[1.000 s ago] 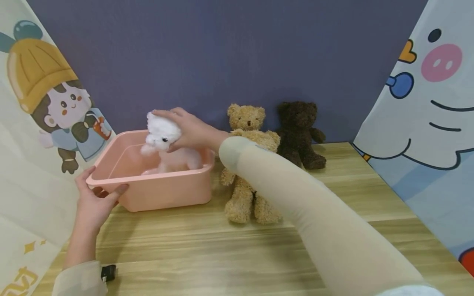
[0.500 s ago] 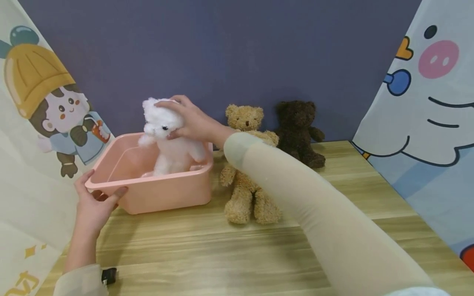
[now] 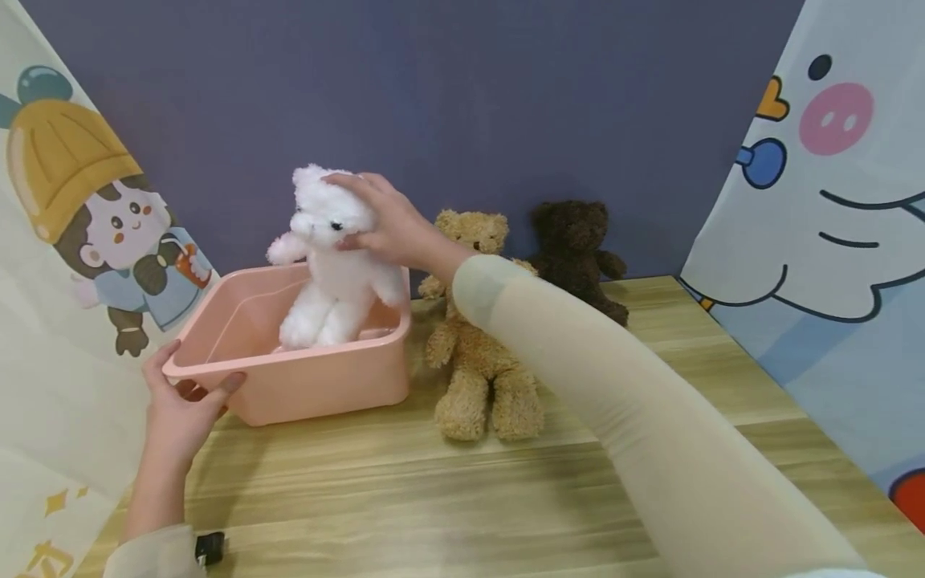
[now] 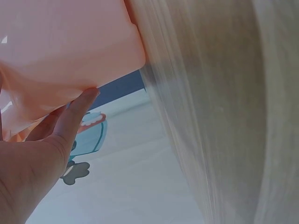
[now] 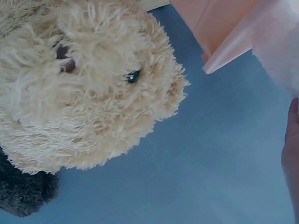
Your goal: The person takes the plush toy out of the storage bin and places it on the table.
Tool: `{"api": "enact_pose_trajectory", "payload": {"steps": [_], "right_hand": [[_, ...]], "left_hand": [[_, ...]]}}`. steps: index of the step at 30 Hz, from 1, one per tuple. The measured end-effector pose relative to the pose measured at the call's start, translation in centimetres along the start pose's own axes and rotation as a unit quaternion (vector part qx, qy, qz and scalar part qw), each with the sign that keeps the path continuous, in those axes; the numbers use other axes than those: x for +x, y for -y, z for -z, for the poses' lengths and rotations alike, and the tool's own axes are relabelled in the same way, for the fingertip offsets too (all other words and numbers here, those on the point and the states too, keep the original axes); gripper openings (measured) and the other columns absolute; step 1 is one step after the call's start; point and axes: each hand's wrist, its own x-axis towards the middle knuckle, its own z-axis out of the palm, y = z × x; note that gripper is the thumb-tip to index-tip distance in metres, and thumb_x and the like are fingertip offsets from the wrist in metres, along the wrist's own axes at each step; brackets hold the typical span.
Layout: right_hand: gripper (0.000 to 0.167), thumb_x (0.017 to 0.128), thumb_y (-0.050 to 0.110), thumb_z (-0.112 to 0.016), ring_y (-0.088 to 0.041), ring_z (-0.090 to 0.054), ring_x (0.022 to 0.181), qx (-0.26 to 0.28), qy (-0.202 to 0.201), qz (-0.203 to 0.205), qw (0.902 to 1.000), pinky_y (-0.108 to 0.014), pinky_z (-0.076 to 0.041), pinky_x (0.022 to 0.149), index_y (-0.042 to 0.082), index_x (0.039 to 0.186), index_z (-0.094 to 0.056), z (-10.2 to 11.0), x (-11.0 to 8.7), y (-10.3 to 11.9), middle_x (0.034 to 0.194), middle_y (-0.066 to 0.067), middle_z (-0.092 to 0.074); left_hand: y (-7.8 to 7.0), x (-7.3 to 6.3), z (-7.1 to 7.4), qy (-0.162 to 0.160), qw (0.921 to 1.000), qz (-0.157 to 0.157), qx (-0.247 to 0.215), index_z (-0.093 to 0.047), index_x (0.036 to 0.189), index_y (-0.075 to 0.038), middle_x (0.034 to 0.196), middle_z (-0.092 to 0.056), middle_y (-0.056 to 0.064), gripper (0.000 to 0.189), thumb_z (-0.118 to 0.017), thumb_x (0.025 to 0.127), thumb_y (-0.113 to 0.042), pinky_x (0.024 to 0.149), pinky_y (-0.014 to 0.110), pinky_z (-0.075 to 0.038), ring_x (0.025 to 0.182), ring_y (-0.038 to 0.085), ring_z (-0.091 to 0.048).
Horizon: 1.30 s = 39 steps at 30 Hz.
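Observation:
My right hand (image 3: 397, 225) grips a fluffy white teddy bear (image 3: 343, 277) by the head, fingers over its crown and thumb below the cheek. The bear is upright, its legs inside the pink plastic bin (image 3: 325, 392). My left hand (image 3: 181, 417) holds that bin at its near left corner; the left wrist view shows a finger (image 4: 77, 112) against the bin's outer wall (image 4: 70, 51). At the edge of the right wrist view, the right hand (image 5: 292, 158) shows only in part beside the white plush.
Right of the bin, a light brown teddy bear (image 3: 487, 389) sits partly behind my right sleeve, with another tan bear (image 3: 473, 229) behind it. A dark brown bear (image 3: 574, 241) leans on the blue-grey back wall (image 3: 462, 96). Printed panels flank the wooden table (image 3: 405, 498).
My right hand has raised the white bear from low in the bin, so its torso and legs now show. The left hand keeps its hold on the bin's corner.

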Motion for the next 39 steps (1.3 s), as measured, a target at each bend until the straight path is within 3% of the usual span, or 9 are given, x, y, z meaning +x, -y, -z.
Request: {"api": "enact_pose_trajectory", "payload": {"steps": [8,18,27,33,37,39], "right_hand": [[0.092,0.09,0.036,-0.087,-0.016,-0.036,0.158,0.049,-0.067,-0.038,0.9959,-0.046,-0.034,0.13,0.043,0.165,-0.034,2.2,-0.7,-0.8,0.172,0.007,-0.034],[0.086,0.093,0.034,-0.084,-0.014,-0.029,0.16,0.121,-0.114,-0.068,0.9837,-0.048,-0.03,0.132,0.049,0.162,-0.035,5.6,-2.3,-2.1,0.173,0.011,-0.029],[0.077,0.102,0.024,-0.074,-0.022,-0.044,0.152,0.182,-0.161,-0.073,0.9673,-0.04,-0.048,0.119,0.047,0.164,-0.035,9.8,-5.0,-2.9,0.174,0.006,-0.03],[0.072,0.104,0.023,-0.07,-0.021,-0.048,0.148,0.2,-0.173,-0.065,0.962,-0.044,-0.062,0.097,0.045,0.164,-0.036,12.1,-6.8,-4.5,0.175,0.011,-0.025],[0.071,0.104,0.024,-0.07,-0.02,-0.045,0.15,0.204,-0.183,-0.077,0.9587,-0.041,-0.063,0.095,0.046,0.163,-0.037,13.6,-7.8,-5.7,0.176,0.013,-0.021],[0.071,0.104,0.024,-0.07,-0.021,-0.051,0.142,0.21,-0.19,-0.086,0.9551,-0.041,-0.063,0.091,0.047,0.163,-0.038,14.4,-8.3,-6.2,0.176,0.012,-0.021]], "left_hand": [[0.0,-0.3,0.0,0.008,0.9997,0.005,0.022,0.006,0.162,-0.049,0.171,-0.021,0.026,0.103,-0.075,0.099,-0.036,0.072,0.008,-0.057,0.133,0.022,-0.052],[-0.1,-0.6,0.0,0.006,0.9996,-0.002,0.029,0.006,0.162,-0.048,0.168,-0.024,0.026,0.103,-0.075,0.099,-0.037,0.073,0.009,-0.057,0.123,0.011,-0.056],[-0.2,-0.6,-0.2,0.004,0.9997,-0.012,0.022,0.005,0.162,-0.048,0.165,-0.028,0.028,0.103,-0.076,0.099,-0.036,0.073,0.01,-0.058,0.116,0.0,-0.055],[-0.2,-0.4,-0.3,0.002,0.9998,-0.009,0.019,0.005,0.162,-0.048,0.166,-0.028,0.028,0.104,-0.076,0.099,-0.037,0.072,0.01,-0.058,0.12,0.006,-0.056],[0.0,-0.4,-0.2,-0.001,0.9997,-0.006,0.024,0.005,0.162,-0.048,0.167,-0.027,0.027,0.104,-0.076,0.099,-0.038,0.072,0.011,-0.058,0.121,0.009,-0.055],[0.1,-0.5,-0.2,-0.002,0.9996,-0.004,0.028,0.006,0.163,-0.047,0.167,-0.027,0.026,0.104,-0.076,0.099,-0.038,0.072,0.011,-0.058,0.122,0.011,-0.055]]}}
